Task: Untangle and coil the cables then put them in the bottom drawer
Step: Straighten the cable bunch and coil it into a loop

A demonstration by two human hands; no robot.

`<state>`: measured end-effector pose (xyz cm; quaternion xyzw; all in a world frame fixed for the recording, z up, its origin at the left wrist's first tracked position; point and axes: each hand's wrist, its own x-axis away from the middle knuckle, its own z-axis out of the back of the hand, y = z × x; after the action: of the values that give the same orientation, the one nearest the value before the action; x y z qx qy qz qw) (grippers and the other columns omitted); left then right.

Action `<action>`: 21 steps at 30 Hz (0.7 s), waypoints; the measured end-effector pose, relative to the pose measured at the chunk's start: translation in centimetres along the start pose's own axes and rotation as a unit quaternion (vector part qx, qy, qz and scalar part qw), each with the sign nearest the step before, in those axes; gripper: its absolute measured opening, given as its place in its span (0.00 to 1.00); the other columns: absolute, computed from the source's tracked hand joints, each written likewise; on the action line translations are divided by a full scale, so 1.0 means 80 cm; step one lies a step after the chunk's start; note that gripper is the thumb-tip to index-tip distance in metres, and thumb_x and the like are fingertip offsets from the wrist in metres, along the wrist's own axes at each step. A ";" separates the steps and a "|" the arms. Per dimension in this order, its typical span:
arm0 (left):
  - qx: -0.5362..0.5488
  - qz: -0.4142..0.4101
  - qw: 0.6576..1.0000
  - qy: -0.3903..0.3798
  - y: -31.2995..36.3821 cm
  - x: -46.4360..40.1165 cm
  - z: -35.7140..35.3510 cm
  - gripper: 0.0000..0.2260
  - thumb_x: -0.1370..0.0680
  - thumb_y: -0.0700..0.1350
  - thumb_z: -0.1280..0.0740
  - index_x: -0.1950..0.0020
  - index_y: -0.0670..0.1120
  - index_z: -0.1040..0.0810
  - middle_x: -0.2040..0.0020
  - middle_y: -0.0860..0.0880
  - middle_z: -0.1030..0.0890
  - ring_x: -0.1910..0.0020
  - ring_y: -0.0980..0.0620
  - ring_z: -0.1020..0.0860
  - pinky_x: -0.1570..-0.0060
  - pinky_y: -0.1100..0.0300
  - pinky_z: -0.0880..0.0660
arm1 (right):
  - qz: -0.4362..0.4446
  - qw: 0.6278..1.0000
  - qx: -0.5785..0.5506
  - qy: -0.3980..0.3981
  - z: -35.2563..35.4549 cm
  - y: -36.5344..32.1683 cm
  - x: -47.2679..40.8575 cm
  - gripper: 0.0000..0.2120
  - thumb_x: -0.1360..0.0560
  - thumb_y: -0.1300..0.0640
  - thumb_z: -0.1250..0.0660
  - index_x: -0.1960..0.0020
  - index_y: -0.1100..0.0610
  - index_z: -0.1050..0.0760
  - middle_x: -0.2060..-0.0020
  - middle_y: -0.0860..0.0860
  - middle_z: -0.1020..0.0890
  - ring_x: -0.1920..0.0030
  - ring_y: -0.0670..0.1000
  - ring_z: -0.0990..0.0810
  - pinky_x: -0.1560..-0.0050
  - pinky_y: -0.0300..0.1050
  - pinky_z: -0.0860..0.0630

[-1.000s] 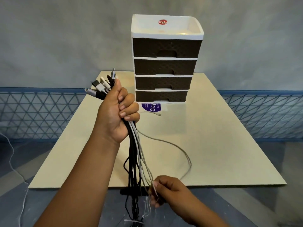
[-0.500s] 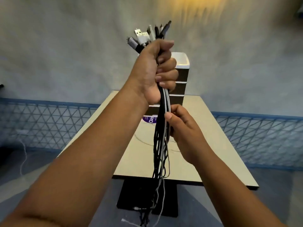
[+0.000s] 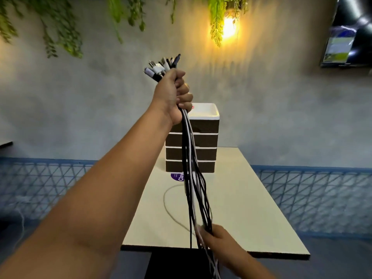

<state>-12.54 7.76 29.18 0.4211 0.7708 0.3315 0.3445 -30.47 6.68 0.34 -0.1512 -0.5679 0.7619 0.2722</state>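
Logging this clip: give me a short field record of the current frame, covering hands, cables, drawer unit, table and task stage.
left hand: raised, fist closed around the cable bundle just below the plugs
right hand: low, fingers closed on the hanging strands
cable bundle: black and white cables, hanging straight between the hands, tails below frame
loose cable: one pale cable curved on the table
drawer unit: four dark drawers, all shut, at the table's far end
table: pale top
task stage: cables not yet coiled, none stowed
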 end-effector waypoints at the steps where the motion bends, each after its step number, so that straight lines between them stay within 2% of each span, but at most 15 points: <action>1: 0.002 0.000 1.000 0.008 -0.004 -0.001 0.004 0.20 0.21 0.45 0.42 0.72 0.51 0.43 0.80 0.54 0.45 0.84 0.57 0.48 0.83 0.71 0.50 | -0.024 0.998 0.049 -0.038 0.006 0.016 0.003 0.20 0.27 0.34 0.35 0.59 0.52 0.28 0.63 0.45 0.25 0.63 0.43 0.26 0.56 0.39 0.30; 2: 0.003 0.000 1.000 0.014 -0.007 -0.001 0.007 0.20 0.21 0.46 0.41 0.72 0.51 0.43 0.80 0.54 0.45 0.83 0.57 0.48 0.82 0.71 0.50 | -0.033 0.994 0.092 -0.050 0.015 0.027 0.005 0.16 0.28 0.36 0.33 0.53 0.49 0.24 0.55 0.45 0.21 0.56 0.41 0.23 0.49 0.39 0.26; 4: 0.010 0.006 1.000 0.017 -0.014 -0.002 0.011 0.23 0.20 0.48 0.41 0.74 0.51 0.43 0.80 0.54 0.45 0.83 0.57 0.48 0.82 0.70 0.50 | -0.007 0.993 0.120 -0.007 0.036 0.019 0.008 0.17 0.31 0.42 0.31 0.44 0.43 0.25 0.41 0.46 0.23 0.41 0.44 0.23 0.40 0.45 0.25; 5: 0.013 0.010 1.000 0.014 -0.018 -0.001 0.010 0.23 0.19 0.49 0.41 0.74 0.51 0.43 0.80 0.54 0.45 0.84 0.57 0.47 0.82 0.70 0.50 | 0.024 0.995 0.092 0.044 0.047 0.001 0.008 0.18 0.31 0.49 0.32 0.42 0.43 0.27 0.39 0.47 0.24 0.38 0.46 0.24 0.41 0.45 0.24; 7: 0.009 0.018 1.000 0.002 -0.027 0.002 -0.001 0.22 0.19 0.49 0.41 0.71 0.51 0.44 0.79 0.54 0.45 0.84 0.57 0.47 0.82 0.70 0.50 | 0.122 0.981 0.001 0.149 0.062 -0.060 0.008 0.17 0.27 0.57 0.35 0.41 0.43 0.28 0.40 0.44 0.24 0.38 0.45 0.25 0.45 0.39 0.25; 9: -0.004 0.026 0.999 -0.017 -0.037 0.007 -0.020 0.21 0.19 0.48 0.40 0.69 0.52 0.45 0.79 0.54 0.45 0.83 0.57 0.47 0.82 0.69 0.50 | 0.191 0.948 -0.033 0.251 0.068 -0.131 0.011 0.15 0.23 0.53 0.33 0.38 0.43 0.30 0.40 0.42 0.24 0.41 0.39 0.24 0.43 0.38 0.27; 10: -0.012 0.030 0.999 -0.026 -0.041 0.009 -0.030 0.21 0.19 0.48 0.40 0.69 0.52 0.45 0.78 0.53 0.46 0.83 0.57 0.48 0.82 0.69 0.49 | 0.203 0.929 -0.007 0.311 0.070 -0.162 0.011 0.19 0.23 0.48 0.34 0.34 0.45 0.33 0.37 0.43 0.26 0.39 0.41 0.26 0.39 0.42 0.28; 12: -0.035 0.030 0.998 -0.034 -0.046 0.015 -0.048 0.20 0.20 0.47 0.40 0.69 0.52 0.44 0.77 0.53 0.46 0.82 0.56 0.48 0.81 0.69 0.49 | 0.173 0.866 0.130 0.450 0.075 -0.202 0.013 0.33 0.23 0.39 0.38 0.25 0.53 0.41 0.29 0.51 0.32 0.31 0.51 0.33 0.32 0.50 0.34; 13: -0.046 0.029 0.998 -0.036 -0.046 0.018 -0.055 0.20 0.20 0.47 0.40 0.69 0.52 0.44 0.77 0.53 0.46 0.81 0.56 0.48 0.80 0.69 0.49 | 0.143 0.829 0.223 0.492 0.078 -0.214 0.020 0.35 0.23 0.36 0.41 0.25 0.57 0.41 0.29 0.55 0.32 0.29 0.55 0.34 0.31 0.53 0.36; 14: -0.055 0.027 0.997 -0.039 -0.045 0.020 -0.059 0.20 0.20 0.47 0.40 0.69 0.52 0.44 0.76 0.53 0.46 0.80 0.56 0.48 0.80 0.68 0.49 | 0.116 0.804 0.300 0.500 0.084 -0.218 0.028 0.34 0.23 0.33 0.45 0.29 0.58 0.35 0.33 0.57 0.28 0.32 0.58 0.32 0.35 0.55 0.34; 15: -0.060 0.026 0.997 -0.042 -0.042 0.022 -0.060 0.20 0.20 0.47 0.40 0.69 0.52 0.44 0.76 0.53 0.46 0.80 0.55 0.48 0.80 0.68 0.49 | 0.092 0.801 0.346 0.480 0.092 -0.221 0.037 0.34 0.23 0.31 0.51 0.38 0.58 0.26 0.43 0.57 0.21 0.40 0.60 0.26 0.42 0.55 0.29; 17: -0.055 0.026 0.997 -0.047 -0.035 0.022 -0.057 0.20 0.20 0.47 0.40 0.69 0.52 0.45 0.76 0.53 0.46 0.80 0.56 0.49 0.80 0.68 0.49 | 0.020 0.858 0.338 0.385 0.108 -0.220 0.054 0.39 0.25 0.28 0.59 0.61 0.56 0.21 0.62 0.54 0.18 0.57 0.57 0.20 0.55 0.51 0.26; 18: -0.048 0.028 0.997 -0.048 -0.031 0.022 -0.054 0.20 0.20 0.47 0.40 0.69 0.52 0.45 0.76 0.53 0.46 0.80 0.56 0.48 0.80 0.68 0.49 | -0.015 0.871 0.343 0.352 0.116 -0.216 0.057 0.41 0.25 0.28 0.61 0.65 0.56 0.21 0.65 0.53 0.18 0.60 0.56 0.20 0.56 0.50 0.25; 19: -0.038 0.033 0.998 -0.049 -0.028 0.021 -0.051 0.21 0.20 0.47 0.40 0.70 0.52 0.45 0.77 0.54 0.46 0.81 0.56 0.48 0.81 0.68 0.49 | -0.028 0.863 0.371 0.341 0.123 -0.212 0.057 0.40 0.25 0.28 0.60 0.65 0.56 0.21 0.65 0.53 0.18 0.61 0.55 0.20 0.56 0.50 0.24; 21: -0.019 0.043 0.997 -0.057 -0.024 0.019 -0.048 0.21 0.20 0.46 0.40 0.71 0.52 0.45 0.78 0.54 0.46 0.82 0.56 0.48 0.81 0.69 0.49 | 0.030 0.834 0.414 0.363 0.131 -0.206 0.051 0.34 0.26 0.29 0.54 0.60 0.55 0.22 0.62 0.51 0.19 0.59 0.54 0.21 0.59 0.48 0.25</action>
<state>-17.10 7.44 29.34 0.4648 0.7250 0.3363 0.3812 -35.41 4.24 19.52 -0.3070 -0.0554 0.8241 0.4728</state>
